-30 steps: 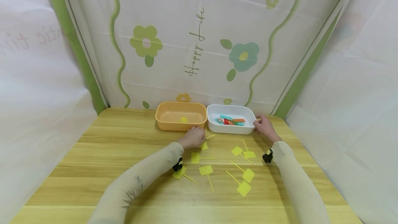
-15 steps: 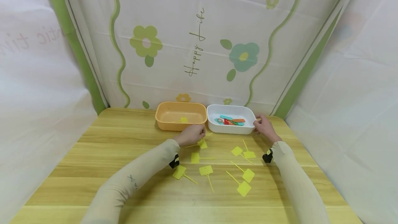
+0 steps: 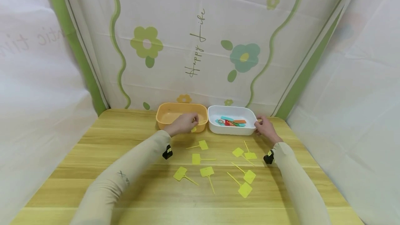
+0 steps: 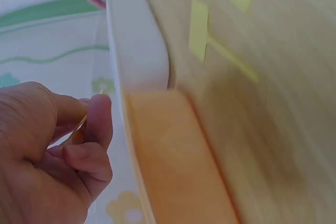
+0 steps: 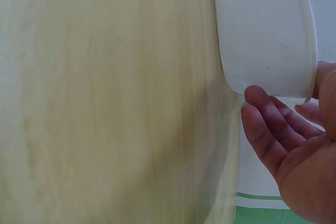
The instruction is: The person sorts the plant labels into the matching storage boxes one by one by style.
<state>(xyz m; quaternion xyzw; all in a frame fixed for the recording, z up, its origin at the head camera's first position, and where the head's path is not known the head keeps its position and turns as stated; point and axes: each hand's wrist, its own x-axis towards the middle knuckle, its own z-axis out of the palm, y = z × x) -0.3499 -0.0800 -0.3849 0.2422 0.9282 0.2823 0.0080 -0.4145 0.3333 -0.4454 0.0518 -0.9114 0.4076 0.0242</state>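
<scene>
My left hand is over the front rim of the orange bin, pinching a thin yellow tag between thumb and fingers. The left wrist view shows the tag edge-on, with much of it hidden in the hand. My right hand grips the right end of the white bin, its fingertips against the outer wall and the thumb at the rim. On the table in front of the bins lie several yellow tags, each a square plate with a thin stem, such as the nearest tag.
Both bins stand side by side at the back of the wooden table, against a printed curtain. Inside the white bin are teal, orange and red flat pieces. More tags lie front right, including one tag. Curtains flank both sides.
My left hand has lifted a yellow tag from the table before the bins and moved up and left to the orange bin's rim. My right hand stays at the white bin.
</scene>
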